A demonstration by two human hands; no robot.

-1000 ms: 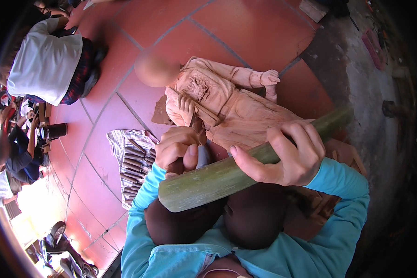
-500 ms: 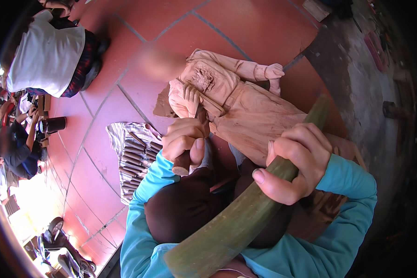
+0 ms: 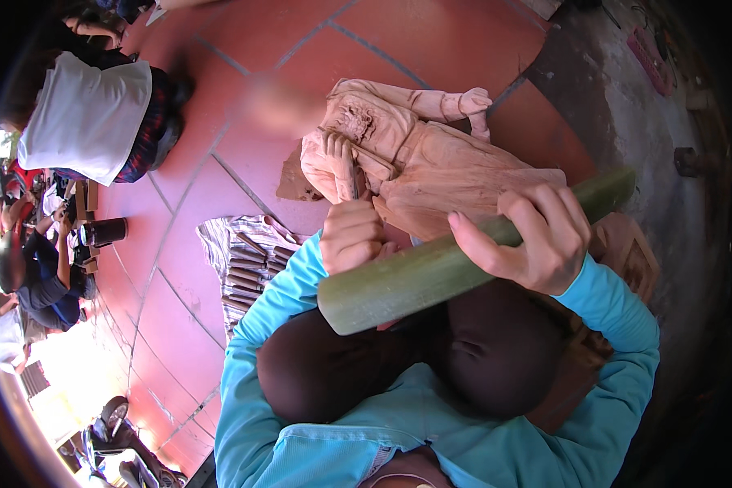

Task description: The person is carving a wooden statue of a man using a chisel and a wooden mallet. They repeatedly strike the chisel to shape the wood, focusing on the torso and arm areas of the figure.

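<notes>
A carved wooden statue of a robed figure (image 3: 464, 163) lies on its back in front of me, its head end blurred. My left hand (image 3: 354, 236) is closed around a chisel by the statue's carved hand. Most of the chisel is hidden by my fist and by the green club. My right hand (image 3: 537, 240) grips a thick greenish wooden club used like a mallet (image 3: 398, 289), fingers over its top and thumb stretched along it. The club lies slanted across my lap area, its broad end next to my left fist and its narrow end pointing far right.
A striped cloth (image 3: 215, 244) with several chisels (image 3: 248, 264) lies at the left on red floor tiles (image 3: 179, 285). A person in a white shirt (image 3: 89, 118) is at the far left, and another in dark clothes (image 3: 49, 276) sits below. A motorbike (image 3: 122, 443) stands lower left.
The club has swung up from a steep slant to a flatter one, its broad end rising to my left fist. My left hand has shifted slightly right, and my right-hand fingers have loosened somewhat.
</notes>
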